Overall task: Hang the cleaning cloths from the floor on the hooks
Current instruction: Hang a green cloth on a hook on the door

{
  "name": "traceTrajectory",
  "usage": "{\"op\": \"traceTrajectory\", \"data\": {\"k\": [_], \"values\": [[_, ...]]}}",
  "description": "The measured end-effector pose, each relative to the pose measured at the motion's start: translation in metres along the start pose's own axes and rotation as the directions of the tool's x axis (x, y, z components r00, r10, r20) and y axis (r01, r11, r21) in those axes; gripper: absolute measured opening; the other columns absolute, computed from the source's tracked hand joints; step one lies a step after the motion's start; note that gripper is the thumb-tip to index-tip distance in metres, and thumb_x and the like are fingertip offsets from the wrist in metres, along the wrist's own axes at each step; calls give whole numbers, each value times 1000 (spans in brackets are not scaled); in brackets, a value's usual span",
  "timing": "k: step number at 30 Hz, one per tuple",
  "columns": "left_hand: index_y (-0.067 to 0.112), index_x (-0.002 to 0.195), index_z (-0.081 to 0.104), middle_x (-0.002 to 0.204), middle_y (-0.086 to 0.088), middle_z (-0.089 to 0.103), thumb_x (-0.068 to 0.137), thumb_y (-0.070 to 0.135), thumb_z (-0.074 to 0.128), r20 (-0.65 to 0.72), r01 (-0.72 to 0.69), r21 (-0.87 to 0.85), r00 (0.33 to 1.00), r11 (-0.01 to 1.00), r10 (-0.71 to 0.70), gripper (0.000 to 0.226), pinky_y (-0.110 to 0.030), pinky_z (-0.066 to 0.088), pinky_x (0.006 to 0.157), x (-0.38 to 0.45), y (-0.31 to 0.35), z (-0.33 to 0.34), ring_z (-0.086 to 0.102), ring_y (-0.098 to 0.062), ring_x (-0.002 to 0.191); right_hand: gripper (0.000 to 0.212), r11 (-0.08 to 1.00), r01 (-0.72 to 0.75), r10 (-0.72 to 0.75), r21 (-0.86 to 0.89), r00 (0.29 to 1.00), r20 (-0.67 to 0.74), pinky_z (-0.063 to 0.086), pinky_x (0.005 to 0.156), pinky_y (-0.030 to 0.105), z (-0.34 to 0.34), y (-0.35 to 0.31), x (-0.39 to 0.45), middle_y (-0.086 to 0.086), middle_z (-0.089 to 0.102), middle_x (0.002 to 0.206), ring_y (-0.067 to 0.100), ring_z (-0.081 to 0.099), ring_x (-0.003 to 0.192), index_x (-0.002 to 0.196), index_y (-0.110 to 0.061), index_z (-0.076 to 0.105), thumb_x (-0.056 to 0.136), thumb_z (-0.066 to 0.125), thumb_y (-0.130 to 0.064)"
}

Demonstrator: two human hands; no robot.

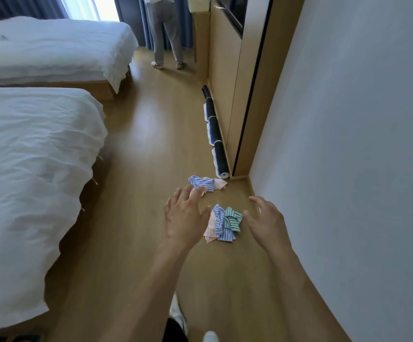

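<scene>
Two heaps of striped cleaning cloths lie on the wooden floor near the white wall. The nearer heap point(224, 224) mixes pink, blue and green cloths. The farther heap point(206, 183) is blue and pink. My left hand point(184, 215) hovers with spread fingers to the left of the nearer heap, its fingertips partly covering the farther heap's edge. My right hand point(266, 219) hovers with fingers spread to the right of the nearer heap. Neither hand holds anything. No hooks are in view.
Two beds with white covers point(32, 154) fill the left side. Dark rolled mats point(216, 141) lie along the wooden wardrobe point(227, 70). The white wall point(348, 144) runs along the right. A person point(166, 33) stands by blue curtains at the far end.
</scene>
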State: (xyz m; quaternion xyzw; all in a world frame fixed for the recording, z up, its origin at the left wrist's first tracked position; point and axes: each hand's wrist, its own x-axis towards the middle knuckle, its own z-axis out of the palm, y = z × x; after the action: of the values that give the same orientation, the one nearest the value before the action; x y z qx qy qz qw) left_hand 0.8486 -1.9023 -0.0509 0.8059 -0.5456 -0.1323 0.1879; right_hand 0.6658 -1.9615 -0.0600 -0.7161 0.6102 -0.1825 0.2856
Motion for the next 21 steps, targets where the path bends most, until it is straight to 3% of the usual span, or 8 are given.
{"op": "traceTrajectory", "data": {"k": [6, 13, 21], "values": [[32, 148, 36, 157, 4, 30, 94, 41, 54, 65, -91, -4, 994, 996, 91, 58, -41, 15, 118, 102, 9, 28, 19, -21, 146, 46, 997, -76, 76, -20, 997, -30, 43, 99, 30, 4, 7, 77, 3, 53, 137, 19, 52, 122, 138, -21, 49, 94, 59, -31], [29, 143, 43, 148, 1, 42, 91, 34, 55, 148, -192, -85, 968, 978, 203, 53, -43, 19, 114, 240, 19, 61, 27, -24, 142, 47, 977, -207, 206, -43, 978, -40, 41, 102, 32, 14, 4, 187, 4, 53, 137, 20, 51, 124, 138, -20, 49, 94, 59, -32], [22, 138, 50, 141, -3, 49, 87, 30, 64, 252, -293, -44, 922, 955, 295, 53, -42, 30, 105, 362, 1, 124, 44, -29, 129, 46, 933, -351, 354, -83, 935, 31, 42, 99, 32, 52, 29, 290, 6, 56, 133, 22, 53, 121, 136, -19, 51, 92, 59, -30]]}}
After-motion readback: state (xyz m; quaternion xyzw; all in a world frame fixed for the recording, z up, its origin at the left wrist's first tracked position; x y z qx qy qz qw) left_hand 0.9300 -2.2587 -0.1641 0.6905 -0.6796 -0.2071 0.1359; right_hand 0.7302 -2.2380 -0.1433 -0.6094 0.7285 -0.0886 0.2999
